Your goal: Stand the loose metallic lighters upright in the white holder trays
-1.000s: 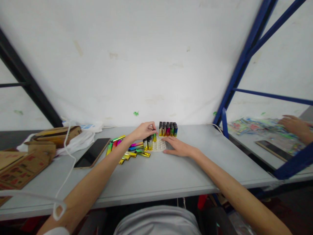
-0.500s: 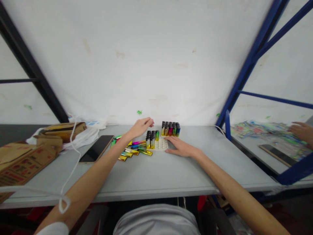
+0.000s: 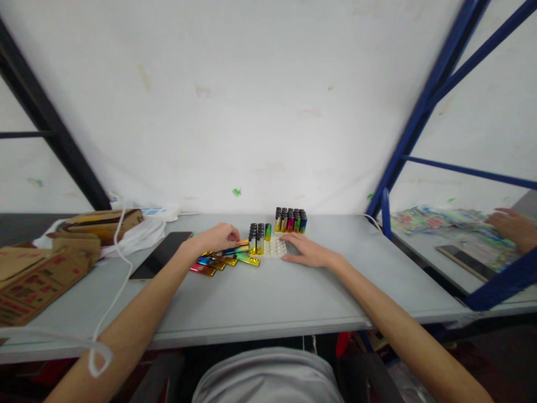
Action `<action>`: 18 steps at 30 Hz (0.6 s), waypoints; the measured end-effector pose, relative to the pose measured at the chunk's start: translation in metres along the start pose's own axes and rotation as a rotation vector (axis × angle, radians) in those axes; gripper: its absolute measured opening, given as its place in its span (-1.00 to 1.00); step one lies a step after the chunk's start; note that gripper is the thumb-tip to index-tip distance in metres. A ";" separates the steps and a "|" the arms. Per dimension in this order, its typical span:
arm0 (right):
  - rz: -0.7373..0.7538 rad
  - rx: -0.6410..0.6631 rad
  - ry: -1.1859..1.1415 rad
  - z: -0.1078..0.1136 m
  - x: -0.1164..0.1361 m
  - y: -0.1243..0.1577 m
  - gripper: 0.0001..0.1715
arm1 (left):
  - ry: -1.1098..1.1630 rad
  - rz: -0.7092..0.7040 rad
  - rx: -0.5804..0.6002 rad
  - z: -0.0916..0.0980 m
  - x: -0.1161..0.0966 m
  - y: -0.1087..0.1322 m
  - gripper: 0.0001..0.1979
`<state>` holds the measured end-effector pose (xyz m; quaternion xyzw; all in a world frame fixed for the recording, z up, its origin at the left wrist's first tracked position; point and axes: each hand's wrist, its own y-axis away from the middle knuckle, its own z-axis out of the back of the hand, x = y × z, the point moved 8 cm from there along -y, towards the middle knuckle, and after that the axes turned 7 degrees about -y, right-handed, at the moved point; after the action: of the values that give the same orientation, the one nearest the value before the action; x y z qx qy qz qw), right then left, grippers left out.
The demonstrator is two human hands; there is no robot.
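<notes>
My left hand is curled, knuckles up, over a pile of loose shiny lighters lying flat on the grey table. Its fingertips close on one of them, though the pinch itself is hidden. My right hand lies flat with fingers stretched, pressing the right edge of a white dimpled tray. Several lighters stand upright in the tray's left part. Behind the tray stands a separate tight block of upright lighters.
A dark phone lies left of the pile, with cardboard boxes and a white cable beyond it. A blue metal frame divides off the neighbouring table, where another person's hand rests near colourful sheets and a phone.
My left hand let go of a lighter stood in the tray, lifted, then came down left onto the loose pile and curled. My right hand stayed on the tray.
</notes>
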<state>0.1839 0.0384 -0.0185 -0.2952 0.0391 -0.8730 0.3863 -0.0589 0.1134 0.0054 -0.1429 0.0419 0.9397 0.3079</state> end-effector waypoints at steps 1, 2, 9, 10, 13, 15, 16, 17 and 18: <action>0.004 -0.002 0.000 0.000 0.000 0.000 -0.32 | -0.017 -0.004 -0.010 0.001 -0.001 0.000 -0.79; 0.007 -0.005 0.000 0.000 0.000 0.000 -0.33 | -0.032 -0.013 -0.024 0.002 -0.002 0.000 -0.79; -0.012 -0.003 0.000 0.000 -0.004 0.002 -0.25 | -0.004 -0.024 -0.232 0.023 -0.005 0.009 -0.72; -0.016 -0.010 -0.003 0.000 -0.005 0.003 -0.22 | 0.000 -0.014 -0.287 0.029 -0.006 0.010 -0.71; -0.021 -0.028 -0.021 0.001 -0.006 0.003 -0.17 | 0.022 -0.026 -0.445 0.045 -0.016 0.014 -0.68; -0.025 -0.026 -0.028 0.001 -0.006 0.003 -0.17 | 0.077 -0.038 -0.511 0.052 -0.022 0.016 -0.66; -0.029 -0.022 -0.029 0.000 -0.007 0.003 -0.17 | 0.130 -0.041 -0.526 0.053 -0.024 0.016 -0.65; -0.032 -0.017 -0.029 0.000 -0.007 0.002 -0.17 | 0.201 -0.042 -0.528 0.053 -0.025 0.016 -0.64; -0.035 -0.012 -0.027 0.000 -0.006 0.002 -0.17 | 0.285 -0.041 -0.525 0.053 -0.025 0.015 -0.63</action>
<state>0.1889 0.0414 -0.0221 -0.3098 0.0339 -0.8752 0.3699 -0.0615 0.0964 0.0628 -0.3489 -0.1628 0.8824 0.2704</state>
